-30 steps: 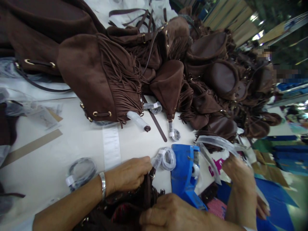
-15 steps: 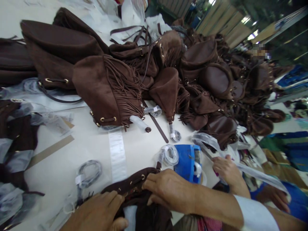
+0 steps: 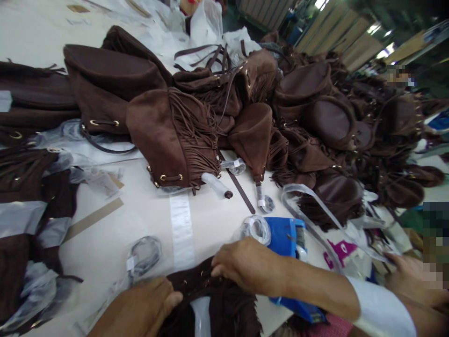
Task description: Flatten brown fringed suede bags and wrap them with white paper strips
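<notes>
A dark brown fringed bag [image 3: 231, 311] lies on the table in front of me, with gold eyelets along its top edge. My left hand [image 3: 145, 302] is closed on the left end of that edge, thumb toward the inside. My right hand [image 3: 245, 264] grips the right end, fingers curled over the rim. A whitish wrapped strip [image 3: 202, 313] lies across the bag between my hands. One plastic-wrapped strap coil [image 3: 144, 255] rests beyond my left hand; another coil [image 3: 258, 228] sits just beyond my right hand, against a blue tape dispenser [image 3: 284, 229].
Many brown bags [image 3: 157, 126] are heaped across the table's far side. More wrapped bags [image 3: 31, 238] lie at left. A pale tape strip [image 3: 181, 229] runs along the white table [image 3: 105, 234]. At right, a co-worker's hand [image 3: 409, 271] holds a long clear strip [image 3: 322, 210].
The bag's front has come flatter, showing more fringe, with both my hands still on its edge. The co-worker's hand has moved right, away from the dispenser. The whole view has shifted slightly.
</notes>
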Demonstrator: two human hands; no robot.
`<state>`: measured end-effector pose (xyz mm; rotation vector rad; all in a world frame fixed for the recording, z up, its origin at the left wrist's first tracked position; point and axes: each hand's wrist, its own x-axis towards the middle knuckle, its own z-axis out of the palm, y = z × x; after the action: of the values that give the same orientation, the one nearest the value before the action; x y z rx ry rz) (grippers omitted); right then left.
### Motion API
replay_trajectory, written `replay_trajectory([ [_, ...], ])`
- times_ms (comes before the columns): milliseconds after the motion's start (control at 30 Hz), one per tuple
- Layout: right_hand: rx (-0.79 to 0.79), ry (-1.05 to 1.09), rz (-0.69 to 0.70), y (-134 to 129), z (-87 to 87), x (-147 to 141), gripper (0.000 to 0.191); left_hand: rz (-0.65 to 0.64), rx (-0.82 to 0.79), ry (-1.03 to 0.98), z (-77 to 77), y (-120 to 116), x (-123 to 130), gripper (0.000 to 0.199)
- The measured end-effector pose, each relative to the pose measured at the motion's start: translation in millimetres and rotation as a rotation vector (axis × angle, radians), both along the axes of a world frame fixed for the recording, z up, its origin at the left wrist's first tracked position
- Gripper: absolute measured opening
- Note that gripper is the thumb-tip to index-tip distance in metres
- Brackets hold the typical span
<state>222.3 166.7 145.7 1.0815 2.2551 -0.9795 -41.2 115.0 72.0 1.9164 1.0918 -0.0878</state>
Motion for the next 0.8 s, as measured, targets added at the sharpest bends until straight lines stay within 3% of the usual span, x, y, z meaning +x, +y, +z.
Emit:
replay_trajectory([
  [100,0.117,0.012,0.152,7.8,-16.6,-7.4,0.012,0.013,-0.04,0.027,-8.8,4.2,0.9,0.039],
  [233,0.188,0.028,0.306,0.5,-45.1,-14.9,0.007,-0.065,-0.025,0.177,-12.1,8.8,15.2,0.041],
  [433,0.209,0.118,0.417,-5.4,-50.4,-17.0,0.007,-0.126,-0.001,0.254,4.3,4.0,27.5,0.042],
  [600,0.179,0.191,0.32,-6.3,-57.6,-7.0,0.013,-0.139,0.04,0.258,-3.9,-9.8,23.4,0.045],
  [800,0.114,0.254,0.113,-17.4,-69.7,1.1,0.013,-0.18,0.239,0.26,-20.3,-21.8,24.4,0.049],
])
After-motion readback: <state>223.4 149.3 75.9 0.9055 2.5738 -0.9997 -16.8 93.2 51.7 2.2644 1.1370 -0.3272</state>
